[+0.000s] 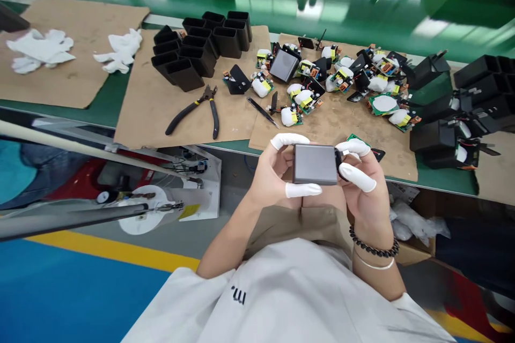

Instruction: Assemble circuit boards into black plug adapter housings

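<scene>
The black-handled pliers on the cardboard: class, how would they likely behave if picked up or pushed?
The pliers look like rigid metal, so probably stiff and heavy for their size. Lying flat with handles splayed, they should slide on the cardboard, not roll. The handles may swing at the pivot when lifted.

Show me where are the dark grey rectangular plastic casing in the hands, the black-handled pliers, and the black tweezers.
dark grey rectangular plastic casing (315, 163), head view, middle of its flat face.
black-handled pliers (210, 95), head view, on the pivot joint.
black tweezers (262, 112), head view, middle of the shaft.
</scene>
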A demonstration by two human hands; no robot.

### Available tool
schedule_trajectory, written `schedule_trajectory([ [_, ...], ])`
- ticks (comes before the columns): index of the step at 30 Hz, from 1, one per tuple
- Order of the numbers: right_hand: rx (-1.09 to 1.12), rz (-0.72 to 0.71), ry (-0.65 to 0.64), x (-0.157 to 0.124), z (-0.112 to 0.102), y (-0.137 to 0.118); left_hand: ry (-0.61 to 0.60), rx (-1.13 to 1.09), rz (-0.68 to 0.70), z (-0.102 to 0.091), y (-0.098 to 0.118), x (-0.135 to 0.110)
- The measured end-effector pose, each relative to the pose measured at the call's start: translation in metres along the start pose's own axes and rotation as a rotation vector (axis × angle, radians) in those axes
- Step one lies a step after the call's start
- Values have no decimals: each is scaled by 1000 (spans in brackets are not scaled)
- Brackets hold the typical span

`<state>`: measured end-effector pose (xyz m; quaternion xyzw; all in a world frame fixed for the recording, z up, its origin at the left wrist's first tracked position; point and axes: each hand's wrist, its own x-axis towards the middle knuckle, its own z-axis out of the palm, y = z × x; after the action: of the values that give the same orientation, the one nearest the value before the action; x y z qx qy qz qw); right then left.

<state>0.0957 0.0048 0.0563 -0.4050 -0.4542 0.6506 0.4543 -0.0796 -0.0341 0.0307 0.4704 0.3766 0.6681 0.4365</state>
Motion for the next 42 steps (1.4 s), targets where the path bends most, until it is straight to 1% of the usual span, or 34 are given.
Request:
schedule_trajectory([
  [3,-94,-46,-69,-10,-1,-8,-5,-207,-170,-9,-13,-3],
  [6,-116,-39,-148,-18,1,-14,-15,-391,-365,-9,-24,-10],
  [9,-136,-43,-193,-20,5,-19,-54,-443,-446,-8,-29,-15],
  [11,-198,-63,-194,-19,7,-20,-75,-406,-440,-9,-27,-17],
  [13,-313,-99,-168,-18,8,-20,-118,-291,-398,-12,-19,-16],
  [14,-381,-117,-154,-17,8,-20,-150,-196,-359,-13,-13,-16],
  [16,-503,-146,-143,-18,9,-21,-236,63,-254,-16,2,-14],
  [18,-579,-167,-171,-20,11,-24,-338,294,-144,-19,14,-13],
  [19,-596,-176,-190,-21,12,-27,-392,346,-106,-20,17,-12],
  [20,-599,-186,-210,-23,13,-29,-443,346,-86,-22,18,-11],
  [22,-578,-198,-241,-26,15,-35,-497,240,-90,-23,15,-10],
  [25,-514,-204,-234,-30,16,-39,-470,81,-107,-23,5,-10],
  [29,-461,-204,-226,-31,14,-39,-446,-36,-91,-20,0,-10],
  [33,-432,-172,-220,-29,14,-39,-417,-59,-141,-19,-2,-10],
  [38,-406,-136,-183,-28,19,-40,-404,-108,-125,-18,-4,-8],
  [42,-423,-95,-168,-30,20,-41,-388,-23,-207,-17,1,-6],
])
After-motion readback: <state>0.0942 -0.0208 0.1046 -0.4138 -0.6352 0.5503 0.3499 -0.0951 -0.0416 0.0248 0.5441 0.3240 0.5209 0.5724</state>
